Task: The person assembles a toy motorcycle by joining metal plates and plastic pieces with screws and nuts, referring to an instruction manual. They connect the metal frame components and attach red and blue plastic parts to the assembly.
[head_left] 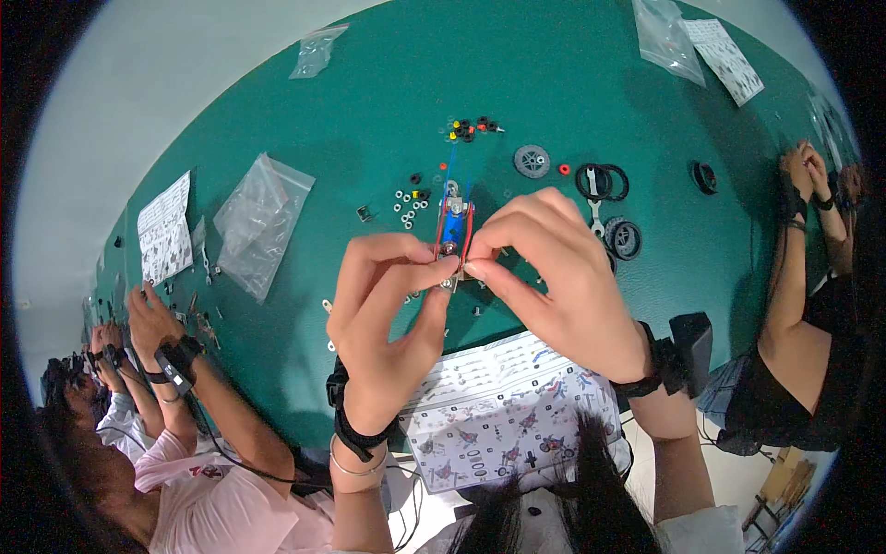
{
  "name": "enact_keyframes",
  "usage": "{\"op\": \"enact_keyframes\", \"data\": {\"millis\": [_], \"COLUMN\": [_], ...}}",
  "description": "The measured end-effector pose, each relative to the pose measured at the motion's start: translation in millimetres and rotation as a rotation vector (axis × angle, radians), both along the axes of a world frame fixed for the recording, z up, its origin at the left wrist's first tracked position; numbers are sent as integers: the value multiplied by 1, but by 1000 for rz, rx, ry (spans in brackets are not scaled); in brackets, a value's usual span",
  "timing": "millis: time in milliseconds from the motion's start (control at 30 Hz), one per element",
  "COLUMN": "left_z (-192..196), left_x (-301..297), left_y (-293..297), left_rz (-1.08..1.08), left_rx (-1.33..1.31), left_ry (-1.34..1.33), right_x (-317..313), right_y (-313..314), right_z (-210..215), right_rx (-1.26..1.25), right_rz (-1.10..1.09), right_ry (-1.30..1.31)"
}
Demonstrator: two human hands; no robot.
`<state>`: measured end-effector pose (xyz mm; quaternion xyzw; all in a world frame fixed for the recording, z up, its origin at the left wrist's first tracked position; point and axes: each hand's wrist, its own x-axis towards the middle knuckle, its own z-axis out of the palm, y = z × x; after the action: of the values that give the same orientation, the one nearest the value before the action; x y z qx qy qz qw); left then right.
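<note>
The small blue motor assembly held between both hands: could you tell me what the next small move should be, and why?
Probably steady the blue motor assembly with the right hand while the left hand seats the small metal piece, since both hands' fingertips pinch at its lower end.

Single head cam, fisheye, looking down at green table [277,102], close, edges bent.
</note>
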<state>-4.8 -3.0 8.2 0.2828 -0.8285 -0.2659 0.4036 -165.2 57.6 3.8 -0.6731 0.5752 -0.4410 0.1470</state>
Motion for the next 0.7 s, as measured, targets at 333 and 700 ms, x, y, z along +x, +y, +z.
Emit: {"op": "enact_keyframes", "data": {"millis": [333,700], "left_z": [3,-3], "left_x": [1,1], "left_y": [6,5], "left_rz": [-21,69], "left_rx": [-128,216], "left_ry": [111,131], "right_x": [-1,3], "right_y": [3,-2], "right_z": [-2,-1], "right_rx": [589,-293], "right_rz": [302,-76], "right_ry": [-1105,230]}}
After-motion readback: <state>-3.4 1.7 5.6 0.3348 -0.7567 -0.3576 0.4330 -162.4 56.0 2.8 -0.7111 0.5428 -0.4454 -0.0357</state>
